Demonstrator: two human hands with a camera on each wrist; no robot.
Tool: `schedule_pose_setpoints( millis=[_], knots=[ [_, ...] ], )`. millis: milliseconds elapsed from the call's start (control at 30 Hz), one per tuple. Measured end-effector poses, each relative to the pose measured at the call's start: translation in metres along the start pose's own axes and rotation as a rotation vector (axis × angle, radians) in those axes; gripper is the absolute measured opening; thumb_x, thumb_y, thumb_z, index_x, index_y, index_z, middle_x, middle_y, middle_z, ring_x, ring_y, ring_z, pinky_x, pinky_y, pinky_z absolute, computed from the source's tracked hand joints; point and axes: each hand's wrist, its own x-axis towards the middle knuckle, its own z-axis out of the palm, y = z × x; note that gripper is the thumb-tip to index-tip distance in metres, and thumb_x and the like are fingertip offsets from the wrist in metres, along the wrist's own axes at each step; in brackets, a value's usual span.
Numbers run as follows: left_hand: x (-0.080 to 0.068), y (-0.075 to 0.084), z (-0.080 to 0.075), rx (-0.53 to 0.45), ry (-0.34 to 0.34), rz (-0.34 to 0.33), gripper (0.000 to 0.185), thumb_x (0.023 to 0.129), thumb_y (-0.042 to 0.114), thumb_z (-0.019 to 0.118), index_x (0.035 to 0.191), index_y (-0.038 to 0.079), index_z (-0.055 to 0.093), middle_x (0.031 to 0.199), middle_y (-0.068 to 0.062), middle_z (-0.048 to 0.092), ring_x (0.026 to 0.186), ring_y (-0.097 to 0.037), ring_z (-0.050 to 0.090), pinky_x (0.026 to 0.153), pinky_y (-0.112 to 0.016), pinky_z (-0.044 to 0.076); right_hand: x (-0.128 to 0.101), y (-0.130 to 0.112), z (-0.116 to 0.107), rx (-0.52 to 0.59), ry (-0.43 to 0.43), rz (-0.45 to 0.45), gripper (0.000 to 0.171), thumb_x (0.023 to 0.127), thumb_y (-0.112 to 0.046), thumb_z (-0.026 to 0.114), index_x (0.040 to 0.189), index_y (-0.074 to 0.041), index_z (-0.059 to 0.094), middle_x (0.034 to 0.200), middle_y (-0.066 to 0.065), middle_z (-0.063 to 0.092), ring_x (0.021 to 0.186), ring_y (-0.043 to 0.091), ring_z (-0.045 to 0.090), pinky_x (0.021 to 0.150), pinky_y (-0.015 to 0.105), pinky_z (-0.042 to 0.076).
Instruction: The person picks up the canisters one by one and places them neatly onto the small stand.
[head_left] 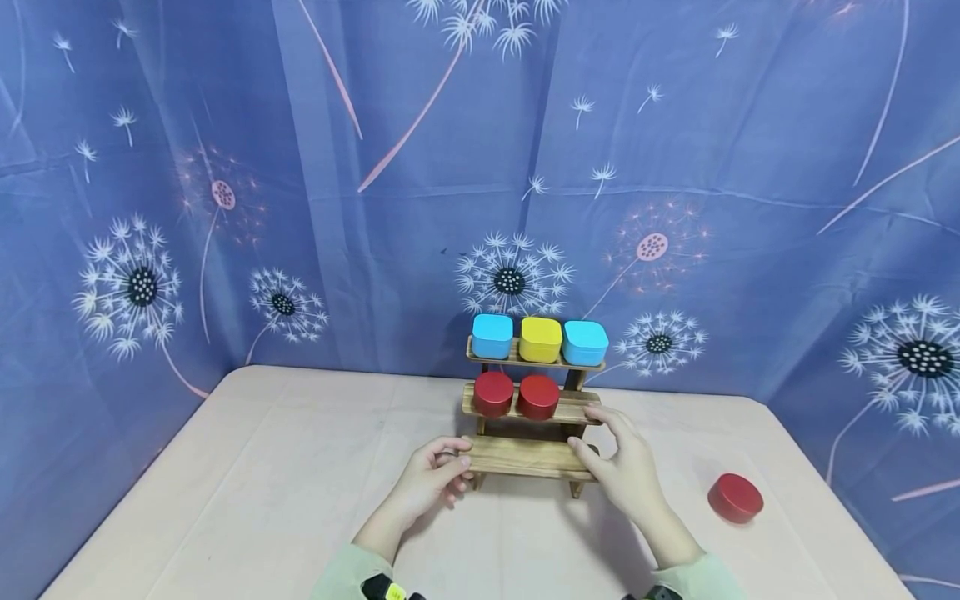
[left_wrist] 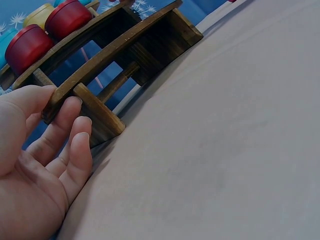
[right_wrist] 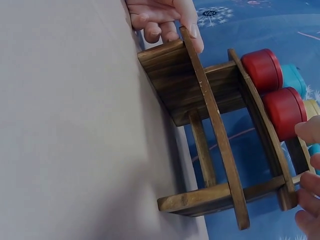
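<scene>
A three-tier wooden display rack stands on the table. Its top tier holds a blue tin, a yellow tin and another blue tin. On the middle tier sit two round red tins, side by side toward the left; the bottom tier is bare. My left hand pinches the left end of the bottom tier between thumb and index finger. At the rack's right side is my right hand, thumb and fingers spread near the tier ends; whether it touches them is unclear.
Another round red tin lies on the pale tablecloth, to the right of the right forearm. Behind the table hangs a blue curtain with dandelion prints.
</scene>
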Motion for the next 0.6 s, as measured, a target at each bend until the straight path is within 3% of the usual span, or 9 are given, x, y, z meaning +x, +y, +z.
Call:
schedule_pose_setpoints(
  millis=[600],
  knots=[
    [-0.001,0.0,0.001,0.009,0.004,0.018,0.035,0.09,0.015,0.062,0.12,-0.002,0.053,0.078,-0.002,0.066,0.06,-0.008,0.059,0.047,-0.02,0.05,-0.015,0.013,-0.013,-0.029,0.025,0.083,0.047,0.075,-0.015,0.079,0.117,-0.004,0.062,0.121,0.013,0.062,0.115,0.028,0.054,0.099,0.047,0.04]
  ],
)
